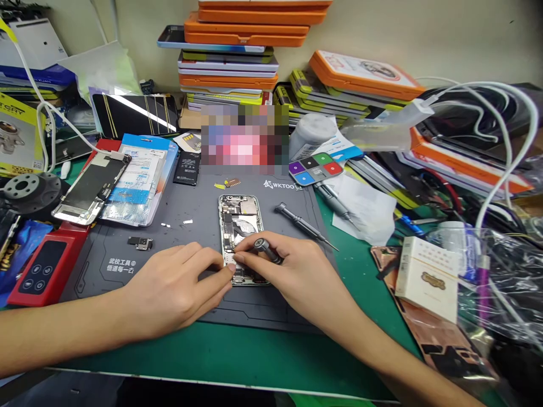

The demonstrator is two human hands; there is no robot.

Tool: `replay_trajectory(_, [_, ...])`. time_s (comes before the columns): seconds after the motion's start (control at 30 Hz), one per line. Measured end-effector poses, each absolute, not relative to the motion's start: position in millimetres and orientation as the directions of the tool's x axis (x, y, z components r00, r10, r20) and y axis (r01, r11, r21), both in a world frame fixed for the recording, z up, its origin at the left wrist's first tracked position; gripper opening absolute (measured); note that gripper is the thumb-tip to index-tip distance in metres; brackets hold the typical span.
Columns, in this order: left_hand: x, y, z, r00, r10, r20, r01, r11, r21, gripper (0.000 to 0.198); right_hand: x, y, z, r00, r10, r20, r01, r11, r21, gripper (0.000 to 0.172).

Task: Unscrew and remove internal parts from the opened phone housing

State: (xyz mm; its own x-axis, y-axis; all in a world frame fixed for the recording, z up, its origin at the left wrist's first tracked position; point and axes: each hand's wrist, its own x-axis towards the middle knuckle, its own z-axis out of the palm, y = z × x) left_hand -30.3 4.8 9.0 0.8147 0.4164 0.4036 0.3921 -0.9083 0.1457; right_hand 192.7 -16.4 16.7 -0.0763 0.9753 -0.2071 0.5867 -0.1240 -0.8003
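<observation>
An opened phone (241,226) lies on the grey work mat (169,305), its inner parts exposed. My left hand (180,282) is closed at the phone's lower left edge, its fingertips pressed there. My right hand (292,263) leans over the phone's lower half and keeps a screwdriver (263,246) tucked among its fingers, cap end showing. Thumb and forefinger of that hand meet above the phone's lower left inside; anything tiny between them is hidden. A second screwdriver (306,226) rests to the right of the phone.
Left of the phone are a small camera module (140,243), a battery (186,168) and a detached screen (91,189). A red device (46,265) stands far left. Stacked boxes (229,73) rise behind. A white box (427,277) and cables crowd the right.
</observation>
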Motion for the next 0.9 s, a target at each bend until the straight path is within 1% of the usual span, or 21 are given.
replay_trajectory(0.27, [-31,4,9,0.819,0.415,0.396,0.392,-0.909,0.142,0.019,193,-15,16,-0.061,0.972,-0.225,0.589,-0.147,-0.795,0.014])
replay_trajectory(0.57, [-31,5,10,0.820,0.414,0.395,0.392,-0.909,0.139,0.019,191,-16,21,-0.078,0.979,-0.186,0.602,-0.102,-0.792,0.016])
replay_trajectory(0.77, [-32,4,9,0.825,0.413,0.385,0.386,-0.910,0.149,0.017,192,-17,22,-0.060,0.988,-0.142,0.532,-0.089,-0.842,0.014])
replay_trajectory(0.83, [-33,4,9,0.827,0.411,0.382,0.385,-0.911,0.147,0.017,196,-18,22,-0.042,0.994,-0.099,0.547,-0.060,-0.835,0.016])
replay_trajectory(0.9, [-33,4,9,0.830,0.410,0.378,0.381,-0.912,0.153,0.017,203,-18,23,0.016,1.000,0.015,0.606,0.002,-0.795,0.029])
